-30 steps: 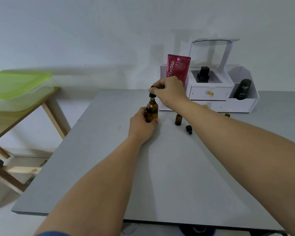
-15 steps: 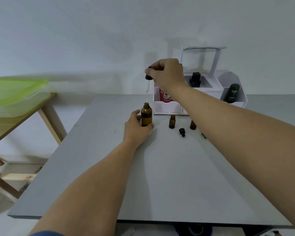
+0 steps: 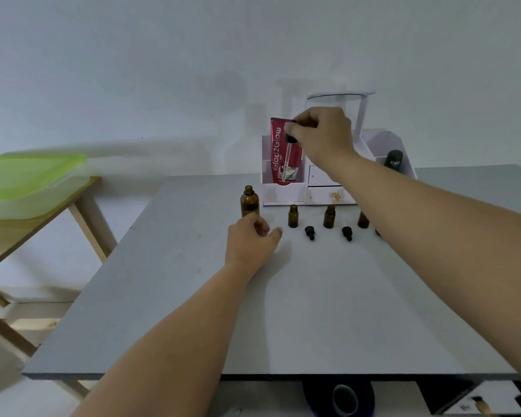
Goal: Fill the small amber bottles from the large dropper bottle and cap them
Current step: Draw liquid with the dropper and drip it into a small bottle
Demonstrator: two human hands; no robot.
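Note:
The large amber bottle (image 3: 249, 201) stands uncapped on the grey table (image 3: 283, 311). My left hand (image 3: 251, 239) hovers just in front of it, fingers loosely curled, holding nothing. My right hand (image 3: 322, 132) pinches the black bulb of the glass dropper (image 3: 288, 153), which hangs above the small amber bottles. Three small bottles stand in a row: one (image 3: 293, 216), a second (image 3: 329, 217), and a third (image 3: 363, 219) partly behind my right forearm. Two black caps (image 3: 309, 232) (image 3: 347, 233) lie in front of them.
A white organiser (image 3: 286, 194) with drawers stands at the table's back, holding a pink tube (image 3: 280, 136) and a dark bottle (image 3: 394, 159). A wooden table with a green-lidded box (image 3: 27, 182) stands to the left.
My left hand has let go of the large bottle and drawn back a little. My right hand has carried the dropper up and to the right, away from the large bottle's mouth.

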